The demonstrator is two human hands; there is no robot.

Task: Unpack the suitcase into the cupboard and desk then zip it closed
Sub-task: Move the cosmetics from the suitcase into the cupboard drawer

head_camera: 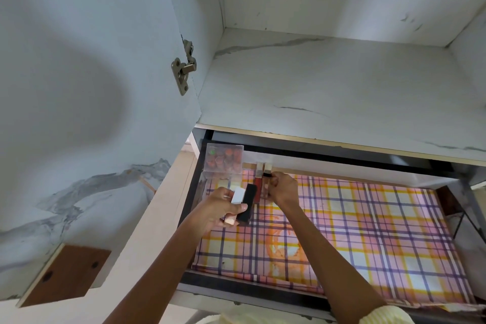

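Observation:
An open drawer (447, 221) lined with pink, yellow and purple checked paper sits below a white marble shelf (342, 92). My left hand (221, 208) grips several small cosmetic items: a black case (248, 202), a white one (237, 195) and a rose-gold tube (231, 219). My right hand (282, 188) pinches a slim clear tube with a black band (267, 175) near the drawer's back left, beside a red tube (258, 187) lying on the liner. A clear plastic box of orange-red pots (224, 159) stands in the back left corner. The suitcase is out of view.
The cupboard's open door (86, 102) with a metal hinge (182, 71) fills the left side. A brown wooden handle block (65, 273) is on the door's lower part. A black metal frame (470, 208) runs along the drawer's right.

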